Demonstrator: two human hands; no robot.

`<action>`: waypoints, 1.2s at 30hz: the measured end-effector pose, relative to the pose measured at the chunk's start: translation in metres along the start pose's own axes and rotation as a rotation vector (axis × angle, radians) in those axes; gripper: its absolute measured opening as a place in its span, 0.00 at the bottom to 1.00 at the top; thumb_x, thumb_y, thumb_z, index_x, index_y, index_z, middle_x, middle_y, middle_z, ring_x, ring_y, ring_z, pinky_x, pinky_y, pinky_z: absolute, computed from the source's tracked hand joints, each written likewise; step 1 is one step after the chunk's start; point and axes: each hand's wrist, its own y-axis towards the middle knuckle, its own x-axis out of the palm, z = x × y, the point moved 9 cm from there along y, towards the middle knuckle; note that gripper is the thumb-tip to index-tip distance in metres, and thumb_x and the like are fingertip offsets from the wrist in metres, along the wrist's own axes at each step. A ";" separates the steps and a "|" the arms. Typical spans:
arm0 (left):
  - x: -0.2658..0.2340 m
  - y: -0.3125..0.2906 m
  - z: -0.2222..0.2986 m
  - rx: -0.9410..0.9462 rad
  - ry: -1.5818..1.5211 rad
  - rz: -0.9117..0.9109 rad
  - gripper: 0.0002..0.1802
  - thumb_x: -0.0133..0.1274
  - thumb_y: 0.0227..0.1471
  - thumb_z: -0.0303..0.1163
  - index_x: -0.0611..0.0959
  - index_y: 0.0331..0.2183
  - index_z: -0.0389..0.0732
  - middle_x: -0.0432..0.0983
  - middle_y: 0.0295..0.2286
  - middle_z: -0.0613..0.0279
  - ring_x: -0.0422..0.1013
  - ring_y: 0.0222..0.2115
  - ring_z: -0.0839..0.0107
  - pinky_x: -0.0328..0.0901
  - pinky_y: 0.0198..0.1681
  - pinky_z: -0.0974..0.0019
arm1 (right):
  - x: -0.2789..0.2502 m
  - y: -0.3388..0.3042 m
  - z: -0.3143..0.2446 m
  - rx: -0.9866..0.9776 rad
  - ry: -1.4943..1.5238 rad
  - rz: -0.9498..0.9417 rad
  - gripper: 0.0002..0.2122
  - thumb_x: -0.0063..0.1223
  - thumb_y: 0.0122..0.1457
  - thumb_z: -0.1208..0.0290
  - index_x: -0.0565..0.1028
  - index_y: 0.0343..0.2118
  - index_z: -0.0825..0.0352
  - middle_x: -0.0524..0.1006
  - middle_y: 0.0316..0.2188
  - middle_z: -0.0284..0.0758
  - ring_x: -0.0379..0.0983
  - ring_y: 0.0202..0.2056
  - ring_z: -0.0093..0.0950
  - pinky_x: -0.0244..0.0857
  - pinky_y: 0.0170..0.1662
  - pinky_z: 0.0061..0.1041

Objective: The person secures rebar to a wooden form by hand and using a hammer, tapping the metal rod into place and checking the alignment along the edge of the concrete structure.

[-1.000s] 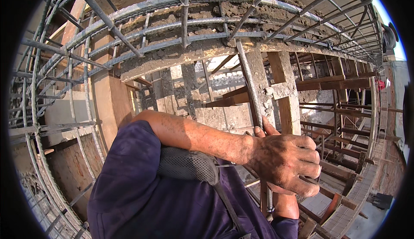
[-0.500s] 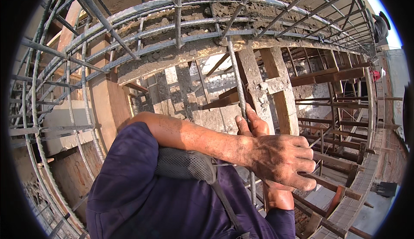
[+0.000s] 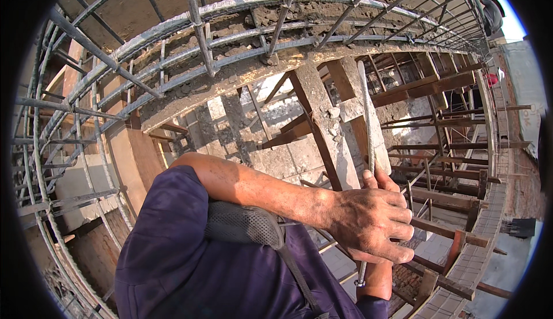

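A thin steel bar (image 3: 365, 117) stands nearly upright in front of me, its lower end (image 3: 360, 278) poking out under my hands. My left hand (image 3: 371, 224), dusty, reaches across from a purple sleeve (image 3: 167, 244) and is closed around the bar. My right hand (image 3: 377, 179) sits behind and under it, mostly hidden. Only a thumb beside the bar and the forearm (image 3: 375, 278) show, and it also seems to grip the bar.
A curved cage of rebar (image 3: 196, 37) with lumps of concrete spans the top and left. Wooden props and formwork boards (image 3: 322, 123) stand behind the bar. Scaffold poles (image 3: 455, 146) fill the right, with a brick wall top (image 3: 478, 244) at lower right. A grey shoulder strap (image 3: 247, 227) crosses my chest.
The bar has swung from a lean to nearly upright and sits further right in the picture. Both hands stayed closed on it, shifting slightly right and down.
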 end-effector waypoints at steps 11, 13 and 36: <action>0.004 0.014 0.035 0.059 -0.074 0.040 0.16 0.58 0.47 0.39 0.81 0.40 0.45 0.72 0.29 0.70 0.70 0.30 0.72 0.66 0.38 0.62 | 0.077 0.009 0.007 -0.108 -0.220 -0.254 0.19 0.51 0.68 0.69 0.72 0.58 0.72 0.66 0.17 0.20 0.54 0.17 0.11 0.48 0.19 0.19; -0.003 0.013 0.033 0.025 -0.074 0.066 0.16 0.57 0.47 0.38 0.81 0.39 0.46 0.72 0.29 0.70 0.70 0.29 0.71 0.66 0.39 0.62 | 0.057 0.027 -0.006 -0.047 -0.153 -0.154 0.16 0.47 0.67 0.71 0.75 0.51 0.78 0.80 0.28 0.41 0.73 0.29 0.23 0.70 0.35 0.30; 0.035 0.008 0.020 -0.020 -0.165 -0.057 0.17 0.58 0.47 0.40 0.81 0.39 0.44 0.72 0.28 0.69 0.70 0.30 0.69 0.65 0.39 0.59 | 0.065 0.038 0.001 -0.378 -0.238 -0.008 0.20 0.49 0.68 0.72 0.68 0.59 0.77 0.64 0.18 0.22 0.54 0.19 0.11 0.49 0.20 0.18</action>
